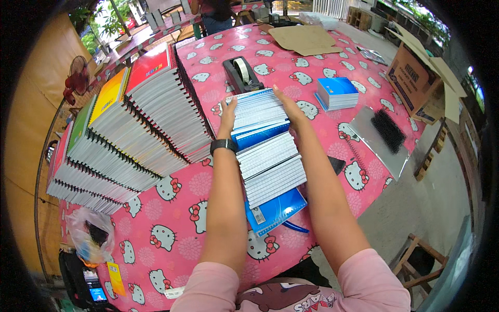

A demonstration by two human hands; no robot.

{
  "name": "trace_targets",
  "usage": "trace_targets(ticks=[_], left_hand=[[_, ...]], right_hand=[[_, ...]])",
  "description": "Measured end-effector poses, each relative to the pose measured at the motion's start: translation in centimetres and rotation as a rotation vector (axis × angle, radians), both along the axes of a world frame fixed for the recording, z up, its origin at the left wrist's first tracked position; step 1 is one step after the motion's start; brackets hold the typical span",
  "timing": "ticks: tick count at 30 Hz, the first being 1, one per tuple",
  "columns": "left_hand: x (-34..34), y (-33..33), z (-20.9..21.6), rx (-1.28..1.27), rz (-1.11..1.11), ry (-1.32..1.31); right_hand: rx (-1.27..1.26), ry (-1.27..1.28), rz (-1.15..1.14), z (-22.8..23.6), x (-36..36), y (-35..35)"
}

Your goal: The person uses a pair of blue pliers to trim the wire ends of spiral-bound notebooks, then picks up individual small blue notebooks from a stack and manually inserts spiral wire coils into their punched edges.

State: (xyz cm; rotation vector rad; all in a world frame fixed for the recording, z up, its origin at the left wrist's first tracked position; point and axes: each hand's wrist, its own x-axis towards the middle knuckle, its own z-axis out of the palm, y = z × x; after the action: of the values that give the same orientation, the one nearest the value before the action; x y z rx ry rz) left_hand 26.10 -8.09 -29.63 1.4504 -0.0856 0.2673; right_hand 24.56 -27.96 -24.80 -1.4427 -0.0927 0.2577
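Paper stack (267, 164) sits on the tabletop (317, 255), far end between the two hands, the rest running back between the forearms. Looks like white ruled leaves in several bundles, edges stepped, with blue covers showing at a mid break and a glossy blue cover (278, 210) at the near end, small holes along its edge. Left hand (227, 115) and right hand (292, 110) are closed in on the far bundle from both sides, gripping it by its side edges. Black tape dispenser (241, 77) with a pale roll is just beyond the hands, blocking the way straight ahead. Left of the left hand: thick, tall piles of spiral notebooks (140, 112), red, yellow and green covers, black coils. Right of the right hand: small blue-topped block of booklets (338, 94), then a clear flat plastic sleeve (397, 156) with a bundle of black coils (388, 130) on it, and an open brown corrugated carton (416, 78) farther out. Flat cardboard piece (304, 40) well beyond the hands. Tabletop cover is pink, cartoon-cat print, smooth sheen. Crumpled translucent bag (86, 229) and phone (95, 286) lie behind and left of the left hand.
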Motion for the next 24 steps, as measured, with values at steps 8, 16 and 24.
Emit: trace_targets(ticks=[8,16,24], left_hand=[[-0.8,3.3,2.9,0.24,0.333,-0.068],[-8.6,2.7,11.7,-0.157,0.179,0.053],[-29.1,6.0,8.6,0.725,-0.256,-0.142]], right_hand=[[-0.648,-0.618,-0.141,2.2,-0.5,2.5],[-0.633,-0.749,-0.038,6.2,-3.9,1.4],[-0.6,-0.107,0.287,5.8,-26.1,-9.6]])
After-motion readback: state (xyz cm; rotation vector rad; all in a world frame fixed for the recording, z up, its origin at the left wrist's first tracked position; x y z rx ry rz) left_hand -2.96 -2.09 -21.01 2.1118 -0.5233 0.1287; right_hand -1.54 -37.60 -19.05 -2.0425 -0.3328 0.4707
